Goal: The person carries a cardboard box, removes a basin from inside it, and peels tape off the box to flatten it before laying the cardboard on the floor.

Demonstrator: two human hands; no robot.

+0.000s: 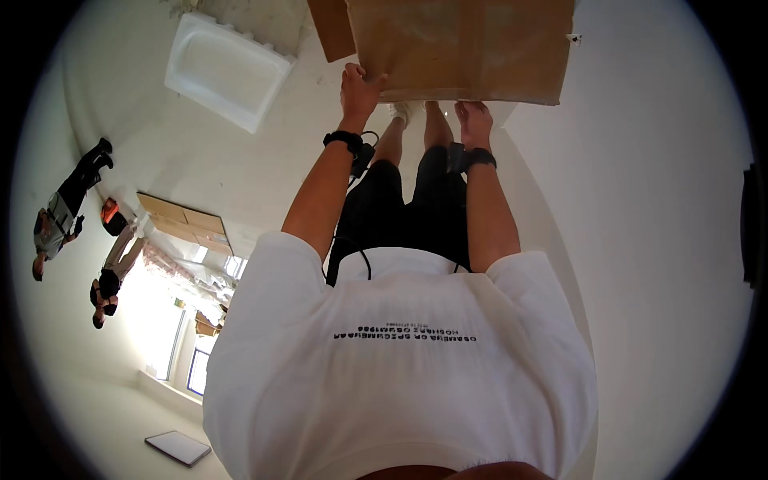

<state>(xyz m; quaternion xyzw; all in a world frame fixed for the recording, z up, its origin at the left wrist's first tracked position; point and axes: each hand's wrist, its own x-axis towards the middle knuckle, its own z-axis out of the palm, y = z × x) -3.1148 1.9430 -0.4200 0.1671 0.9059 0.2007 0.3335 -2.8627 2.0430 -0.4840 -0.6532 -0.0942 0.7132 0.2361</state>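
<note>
A large brown cardboard box fills the top middle of the view, with a strip of tape running down its face and a darker flap at its left. My left hand grips the near left corner, thumb stretched along the cardboard. At the lower edge, right of the middle, my right hand has its fingers curled against the box; the fingertips are partly hidden. Both wrists wear dark bands with small devices and cables. Below the box my legs and one light shoe show.
A white foam tray lies on the floor to the left. Further off are flattened cardboard, two people at the far left, and a bright window with clutter beside it. A pale wall rises close on the right.
</note>
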